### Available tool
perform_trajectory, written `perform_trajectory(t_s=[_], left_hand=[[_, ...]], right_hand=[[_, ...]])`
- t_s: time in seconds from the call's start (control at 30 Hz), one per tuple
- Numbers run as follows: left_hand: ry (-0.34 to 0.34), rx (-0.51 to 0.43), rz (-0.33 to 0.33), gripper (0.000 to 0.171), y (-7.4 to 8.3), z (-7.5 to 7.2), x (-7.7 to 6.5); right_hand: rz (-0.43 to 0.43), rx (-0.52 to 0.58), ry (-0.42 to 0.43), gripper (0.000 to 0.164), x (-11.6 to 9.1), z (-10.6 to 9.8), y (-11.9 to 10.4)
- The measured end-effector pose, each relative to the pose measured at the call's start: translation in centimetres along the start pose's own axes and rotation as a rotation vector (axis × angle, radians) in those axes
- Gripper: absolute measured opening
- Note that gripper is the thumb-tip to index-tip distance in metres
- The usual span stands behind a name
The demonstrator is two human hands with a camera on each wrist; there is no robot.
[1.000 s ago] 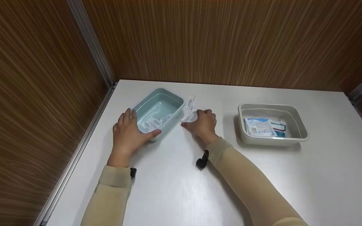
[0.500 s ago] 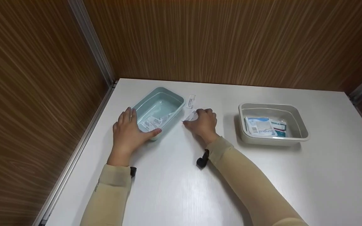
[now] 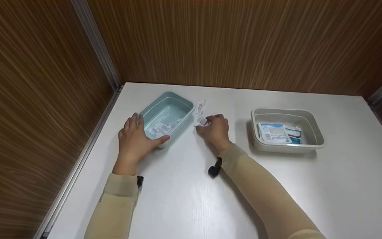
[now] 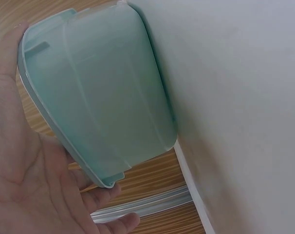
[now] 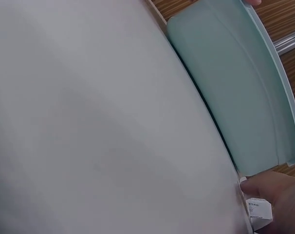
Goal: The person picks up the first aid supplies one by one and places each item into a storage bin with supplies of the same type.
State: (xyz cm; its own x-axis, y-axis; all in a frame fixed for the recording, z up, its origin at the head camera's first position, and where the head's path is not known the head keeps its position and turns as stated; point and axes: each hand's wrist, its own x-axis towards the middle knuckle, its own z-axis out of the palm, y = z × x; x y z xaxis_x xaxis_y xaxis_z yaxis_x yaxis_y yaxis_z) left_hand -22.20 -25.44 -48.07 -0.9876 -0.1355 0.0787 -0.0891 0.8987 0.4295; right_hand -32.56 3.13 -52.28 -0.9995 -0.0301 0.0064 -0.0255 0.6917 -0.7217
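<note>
My left hand [image 3: 134, 141] holds the near end of a pale green plastic bin [image 3: 181, 125], fingers along its left side and thumb at the near right corner. The left wrist view shows the palm facing the end wall of this bin [image 4: 103, 92]. Inside the bin lie several small white printed packets [image 3: 159, 129]. Just right of the bin, my right hand [image 3: 216, 129] pinches a small white printed packet [image 3: 202, 121] between thumb and fingers, close over the table. In the right wrist view this packet [image 5: 259, 209] shows partly behind the thumb. Beyond it lies another white packet [image 3: 201, 106].
A beige plastic bin [image 3: 287, 149] stands at the right on the white table [image 3: 177, 199], with a blue and white packet [image 3: 274, 133] and a teal-marked packet [image 3: 293, 134] inside. Brown wood-grain panels [image 3: 227, 43] rise behind and at the left.
The packet at my right hand has gone from lying as a longer strip to sitting bunched between thumb and fingers, the thumb drawn slightly right. The left hand and both bins stay put.
</note>
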Motion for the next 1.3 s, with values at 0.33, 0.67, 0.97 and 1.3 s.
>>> perform_trajectory(t_s=[0.33, 0.67, 0.97, 1.3], left_hand=[[-0.008, 0.014, 0.003, 0.146, 0.1, -0.1, 0.0], [0.005, 0.026, 0.008, 0.144, 0.2, -0.1, -0.2], [-0.014, 0.020, -0.006, 0.146, 0.2, -0.1, 0.0], [-0.012, 0.021, -0.002, 0.145, 0.3, -0.2, -0.1]], right_hand=[[-0.001, 0.214, -0.048, 0.073, 0.0, -1.7, -0.1], [-0.098, 0.219, -0.023, 0.077, -0.4, -3.3, -1.3], [-0.118, 0.249, -0.008, 0.078, -0.8, -4.3, -2.1], [-0.172, 0.287, -0.022, 0.077, -1.2, -4.2, -4.0]])
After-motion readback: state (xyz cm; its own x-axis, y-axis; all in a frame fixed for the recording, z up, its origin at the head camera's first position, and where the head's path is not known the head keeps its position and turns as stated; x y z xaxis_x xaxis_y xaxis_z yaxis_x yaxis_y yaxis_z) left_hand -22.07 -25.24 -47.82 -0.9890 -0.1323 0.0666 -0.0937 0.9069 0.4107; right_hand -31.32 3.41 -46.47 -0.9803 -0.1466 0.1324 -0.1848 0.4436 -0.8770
